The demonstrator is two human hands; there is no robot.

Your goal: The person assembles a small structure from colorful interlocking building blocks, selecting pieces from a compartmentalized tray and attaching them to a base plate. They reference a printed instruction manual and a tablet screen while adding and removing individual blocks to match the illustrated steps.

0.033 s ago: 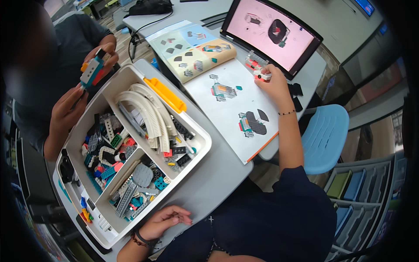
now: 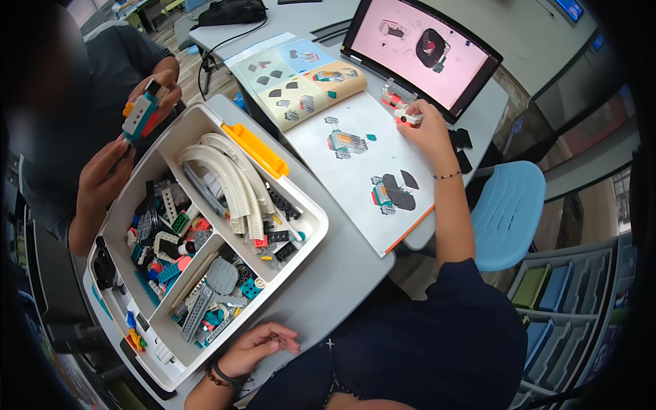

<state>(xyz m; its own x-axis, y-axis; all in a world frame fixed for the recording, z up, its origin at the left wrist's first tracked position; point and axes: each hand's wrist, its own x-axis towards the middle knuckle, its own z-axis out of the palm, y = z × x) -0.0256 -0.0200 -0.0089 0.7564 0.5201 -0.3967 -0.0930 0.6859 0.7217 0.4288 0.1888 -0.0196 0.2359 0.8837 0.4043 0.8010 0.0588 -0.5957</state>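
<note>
My right hand (image 2: 427, 130) reaches over the far part of an instruction booklet (image 2: 362, 181). Its fingers are closed on a small white toy-brick assembly (image 2: 407, 119). Just behind that lies a clear plastic piece (image 2: 396, 92) with red parts; whether the two are joined I cannot tell. My left hand (image 2: 263, 345) rests at the near table edge beside a white sorting tray (image 2: 311, 229), fingers loosely bent and apart, with nothing in it. Mixed toy bricks (image 2: 164, 212) and white curved track pieces (image 2: 225, 171) fill the tray's compartments.
A screen (image 2: 420, 48) with a model picture stands behind the booklet. Across the tray, another person's hands (image 2: 102, 171) hold a teal and white brick build (image 2: 140, 116). A blue chair (image 2: 509, 212) is at the right, by drawers (image 2: 560, 294). A yellow-orange strip (image 2: 256, 150) sits on the tray's rim.
The whole view has shifted very slightly. Both my hands stay where they were, and the white assembly is still in my right one.
</note>
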